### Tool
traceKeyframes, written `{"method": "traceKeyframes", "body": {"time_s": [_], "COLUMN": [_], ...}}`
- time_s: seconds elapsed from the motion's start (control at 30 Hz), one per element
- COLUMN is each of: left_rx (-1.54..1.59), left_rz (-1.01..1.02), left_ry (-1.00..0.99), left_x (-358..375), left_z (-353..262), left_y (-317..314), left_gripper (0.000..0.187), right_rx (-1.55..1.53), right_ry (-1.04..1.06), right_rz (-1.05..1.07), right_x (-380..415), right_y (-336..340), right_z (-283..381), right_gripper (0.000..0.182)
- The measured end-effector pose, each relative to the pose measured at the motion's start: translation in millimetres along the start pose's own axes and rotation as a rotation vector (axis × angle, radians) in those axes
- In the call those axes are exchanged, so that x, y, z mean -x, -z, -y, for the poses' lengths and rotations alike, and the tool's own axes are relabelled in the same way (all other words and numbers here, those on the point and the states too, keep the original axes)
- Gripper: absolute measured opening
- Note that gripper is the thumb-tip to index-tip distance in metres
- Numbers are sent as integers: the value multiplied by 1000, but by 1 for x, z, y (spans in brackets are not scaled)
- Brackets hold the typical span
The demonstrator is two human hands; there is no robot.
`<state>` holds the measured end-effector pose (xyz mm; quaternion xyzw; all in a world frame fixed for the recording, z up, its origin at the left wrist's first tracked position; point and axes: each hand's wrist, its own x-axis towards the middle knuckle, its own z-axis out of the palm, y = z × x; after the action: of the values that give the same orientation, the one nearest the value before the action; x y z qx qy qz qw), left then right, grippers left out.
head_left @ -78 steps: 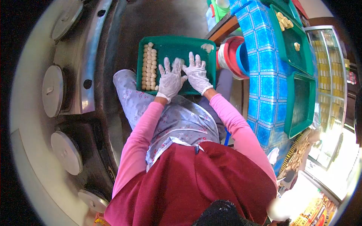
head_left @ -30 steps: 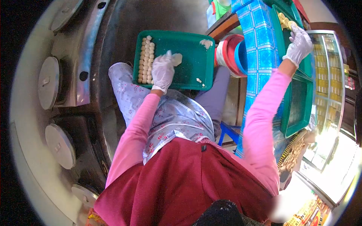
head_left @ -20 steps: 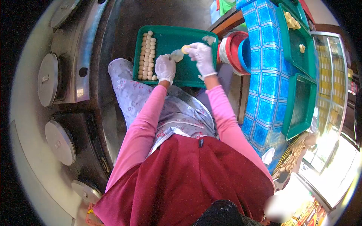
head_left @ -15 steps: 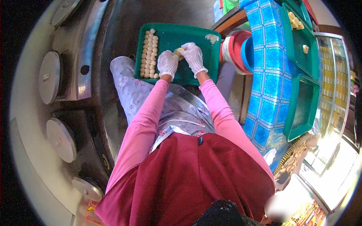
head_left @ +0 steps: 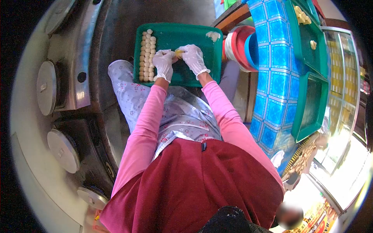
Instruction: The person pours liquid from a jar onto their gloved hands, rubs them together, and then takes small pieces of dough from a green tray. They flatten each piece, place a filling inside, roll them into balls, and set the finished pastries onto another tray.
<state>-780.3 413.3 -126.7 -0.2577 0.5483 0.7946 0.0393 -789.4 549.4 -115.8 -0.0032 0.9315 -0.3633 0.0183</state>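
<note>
On my lap rests a green tray (head_left: 206,79). Rows of small pale dough balls (head_left: 147,54) fill its left side. Both hands wear thin translucent white gloves and meet over the middle of the tray. Between their fingertips is a small yellowish piece that looks like dough (head_left: 178,53). My left hand (head_left: 163,63), just right of the rows, has its fingers closed at the piece's left side. My right hand (head_left: 193,59) pinches it from the right. A whitish lump (head_left: 213,36) lies in the tray's far right corner. The gloves partly hide the piece.
To the right, a table with a blue checked cloth (head_left: 272,97) carries green trays (head_left: 311,108), one with pale yellow pieces (head_left: 302,16). Red and blue basins (head_left: 252,50) stand beside my tray. Round metal lids (head_left: 46,87) line the left. A display case (head_left: 342,70) is at far right.
The view has shifted slightly, so the tray and hands appear a little farther left. Both hands remain together on the yellowish piece; fewer ball rows show beside my left hand.
</note>
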Motion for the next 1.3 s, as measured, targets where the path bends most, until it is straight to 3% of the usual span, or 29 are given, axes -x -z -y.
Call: {"method": "traceKeyframes", "body": {"time_s": [0.07, 0.2, 0.3, 0.4, 0.43, 0.47, 0.53, 0.6, 0.7, 0.77, 0.87, 1.0, 1.13, 1.23, 1.3], "left_rx": [60, -127, -428, -744, -727, -754, -884, -722, -443, -156, 100, 348, 381, 338, 322], "left_rz": [31, 205, 137, 94, 178, 136, 0, -26, -34, -3, 56, 349, 494, 437, 440], "left_ry": [44, 97, -245, -267, -208, -140, -229, -198, -179, -95, 187, 312, 331, 273, 261], "left_x": [-1, -6, -4, -2, -2, -8, 10, 16, 14, 14, 12, 8, 7, 17, 22], "left_z": [-8, -27, -35, -21, -10, 17, 14, 17, 21, 19, 10, 9, 5, -14, -29], "left_y": [-3, 0, 0, 18, 22, 21, 6, -1, -3, -10, -7, 10, 15, 12, 9], "left_gripper": [12, 24, 17, 20, 30, 30, 29, 24, 21, 21, 23, 26, 30, 32, 34], "right_rx": [-15, 46, 67, -32, -89, -144, -234, -306, -649, -802, -877, -859, -755, -909, -1128], "right_ry": [30, 37, 40, -18, -57, -96, -129, -162, -340, -326, -298, -225, -219, -294, -531], "right_rz": [-22, 58, -31, -76, -56, -35, -4, 42, 183, 213, 222, 230, 229, -117, -119], "right_x": [-1, 0, 7, 2, 1, 0, -5, -6, -6, -4, 0, 9, 15, 30, 34], "right_y": [-4, 8, 1, -5, -4, -3, -5, -3, 11, 17, 21, 33, 42, 50, 39], "right_z": [-3, 12, 12, 8, 7, 6, 0, -6, -11, -14, -17, -5, 14, 39, 26], "right_gripper": [21, 25, 28, 22, 21, 19, 19, 21, 21, 22, 21, 19, 19, 21, 25]}}
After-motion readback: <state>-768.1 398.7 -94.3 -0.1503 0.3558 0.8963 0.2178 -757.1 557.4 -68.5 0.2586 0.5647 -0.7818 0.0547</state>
